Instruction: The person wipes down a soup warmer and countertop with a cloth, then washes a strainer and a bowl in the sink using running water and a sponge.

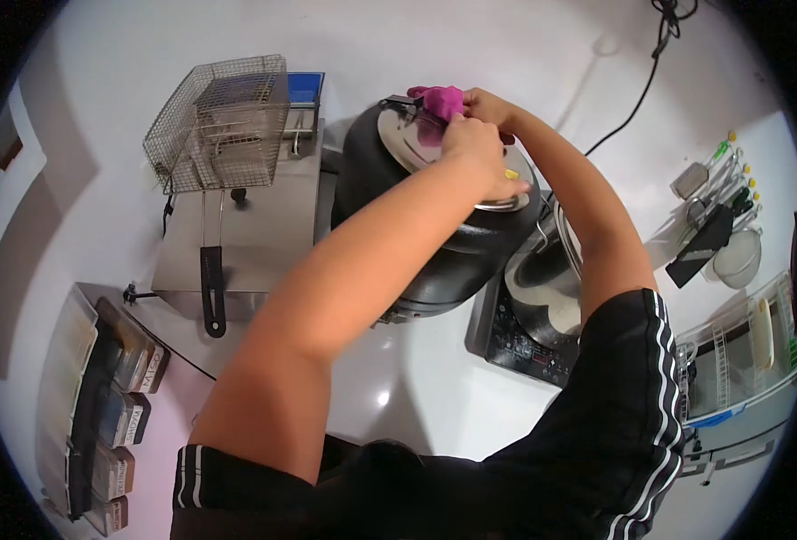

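A black round-bodied pot with a shiny metal lid stands in front of me. At the lid's far rim, my right hand is closed on a bright pink cloth, which lies against the edge. My left hand reaches over the lid and rests on it, thumb stretched out towards the near right rim. Its other fingers bend down close to the cloth and are partly hidden. A small yellow patch shows beside the left hand.
Left of the pot, a wire fryer basket with a black handle sits on a steel fryer. On the right, a metal pot stands on an induction cooker. Utensils hang on the right wall; labelled containers stand lower left.
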`<state>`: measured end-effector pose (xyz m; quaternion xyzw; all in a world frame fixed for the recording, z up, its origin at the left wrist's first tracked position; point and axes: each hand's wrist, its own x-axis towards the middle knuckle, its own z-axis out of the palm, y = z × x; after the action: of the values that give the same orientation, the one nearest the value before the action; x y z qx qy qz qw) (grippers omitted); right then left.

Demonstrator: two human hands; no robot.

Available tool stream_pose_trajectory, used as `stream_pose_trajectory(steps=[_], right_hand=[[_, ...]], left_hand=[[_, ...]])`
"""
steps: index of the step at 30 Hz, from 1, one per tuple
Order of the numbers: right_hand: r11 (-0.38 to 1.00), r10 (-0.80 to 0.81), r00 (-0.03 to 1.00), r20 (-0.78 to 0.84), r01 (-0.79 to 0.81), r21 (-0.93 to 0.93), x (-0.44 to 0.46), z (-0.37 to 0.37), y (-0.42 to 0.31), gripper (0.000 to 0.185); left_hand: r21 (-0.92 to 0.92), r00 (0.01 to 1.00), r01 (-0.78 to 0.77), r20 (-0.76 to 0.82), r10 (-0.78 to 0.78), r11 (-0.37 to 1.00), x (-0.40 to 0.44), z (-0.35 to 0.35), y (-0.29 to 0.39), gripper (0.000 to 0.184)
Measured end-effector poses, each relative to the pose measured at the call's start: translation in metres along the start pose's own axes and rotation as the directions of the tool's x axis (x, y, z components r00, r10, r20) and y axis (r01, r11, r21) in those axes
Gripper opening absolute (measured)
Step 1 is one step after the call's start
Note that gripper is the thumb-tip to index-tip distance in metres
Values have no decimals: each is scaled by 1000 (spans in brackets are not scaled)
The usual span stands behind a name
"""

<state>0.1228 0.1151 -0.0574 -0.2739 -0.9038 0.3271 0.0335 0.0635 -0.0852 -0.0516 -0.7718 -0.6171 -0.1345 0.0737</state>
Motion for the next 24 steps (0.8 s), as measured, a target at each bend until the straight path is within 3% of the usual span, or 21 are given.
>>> stream_pose_trajectory(steps=[2, 3, 4, 6, 7, 10, 12, 14, 16, 18, 19, 20, 21, 24], right_hand=[[988, -147, 982, -118, 150, 23, -32, 11, 10, 23], [959, -203, 940, -273, 134, -251, -44, 18, 10, 23], [962, -194, 940, -282, 126, -242, -56, 23, 10, 23], [830, -39, 886, -461, -229, -509, -88, 43, -9, 25], [856, -232, 834, -501, -69, -512, -105, 56, -8, 24], [801, -73, 814, -576, -296, -520, -139, 94, -47, 19], [768, -275, 820, -502, -126, -628, -152, 124, -77, 24], [783, -415, 751, -513, 8, -622, -139, 152, -98, 30], [578, -699, 650, -297, 270, -770, -113, 154, -110, 40], [379, -762, 625, -168, 222, -898, -68, 146, -84, 49], [378, -762, 626, -169, 218, -900, -46, 141, -96, 49], [634, -459, 806, -375, 1, -773, -20, 139, -116, 49], [770, -76, 863, -500, -268, -580, -4, 140, -131, 48], [698, -54, 802, -595, -396, -597, 9, 149, -146, 37]], left_hand=[[9, 1000, -5, -10, 5, 1000, 0, -3, -2, 79], [-25, 999, 42, -22, -43, 999, 1, -4, -2, 83], [-57, 995, 91, -36, -93, 994, 2, -7, -2, 86], [-147, 993, 117, 34, -113, 982, 15, -8, -10, 91], [-234, 986, 157, 97, -138, 959, 20, -7, -13, 95], [-256, 959, 278, 132, -252, 926, 28, -15, -11, 94], [-266, 961, 272, 120, -248, 925, 29, -20, -10, 93], [-287, 943, 311, 210, -257, 906, 28, -31, -9, 91], [-279, 941, 318, 210, -266, 906, 34, -28, -6, 90], [-277, 938, 327, 215, -274, 903, 37, -28, -5, 88], [-253, 929, 343, 232, -287, 905, 37, -30, -4, 86], [-230, 921, 356, 248, -299, 906, 38, -31, -2, 83], [-233, 924, 351, 243, -295, 907, 37, -32, -1, 83], [-159, 939, 306, 216, -269, 939, 38, -32, -3, 78]])
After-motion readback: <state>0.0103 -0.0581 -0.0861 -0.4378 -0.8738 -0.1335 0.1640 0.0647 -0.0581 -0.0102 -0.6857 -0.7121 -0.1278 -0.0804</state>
